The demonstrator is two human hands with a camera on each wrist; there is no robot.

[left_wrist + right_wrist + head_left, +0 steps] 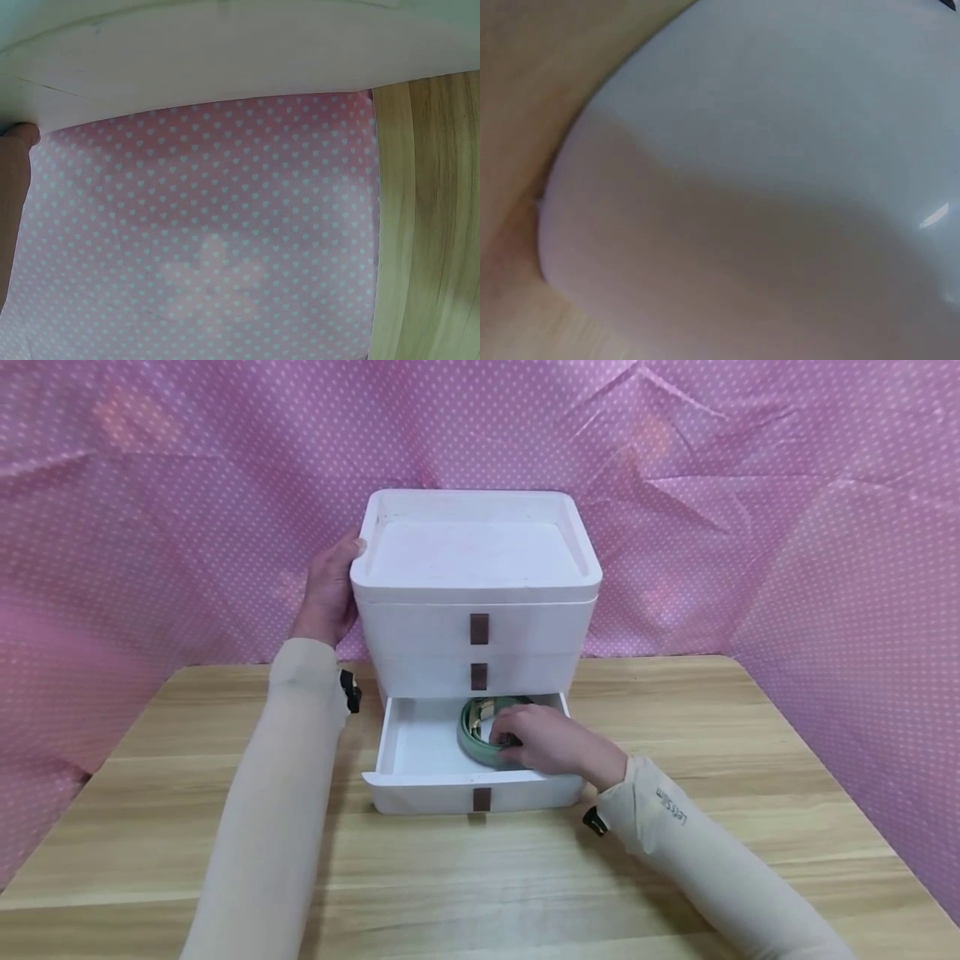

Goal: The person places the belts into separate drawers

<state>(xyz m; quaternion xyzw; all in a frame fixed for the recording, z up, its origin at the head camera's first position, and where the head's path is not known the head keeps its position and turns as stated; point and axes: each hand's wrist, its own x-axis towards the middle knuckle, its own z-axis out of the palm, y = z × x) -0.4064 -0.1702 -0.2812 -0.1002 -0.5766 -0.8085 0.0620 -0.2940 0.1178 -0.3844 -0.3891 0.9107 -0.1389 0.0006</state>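
Observation:
A white drawer unit (480, 552) stands on the table, its bottom drawer (420, 747) pulled out. A coiled green belt (474, 749) with a gold buckle (480, 714) lies in the right part of that drawer. My right hand (543, 739) reaches over the drawer's right front corner, its curled fingers pinching the belt's near right edge. My left hand (328, 581) rests against the unit's upper left side, thumb at the top rim. In the left wrist view, a fingertip (26, 133) touches the white side. The right wrist view is filled by the drawer's blurred white front (780, 127).
Two upper drawers (525, 631) with brown pull tabs are closed. The unit's top is a shallow tray with a raised rim (472, 595). A pink dotted cloth (675, 510) hangs behind and at both sides of the wooden table (465, 885).

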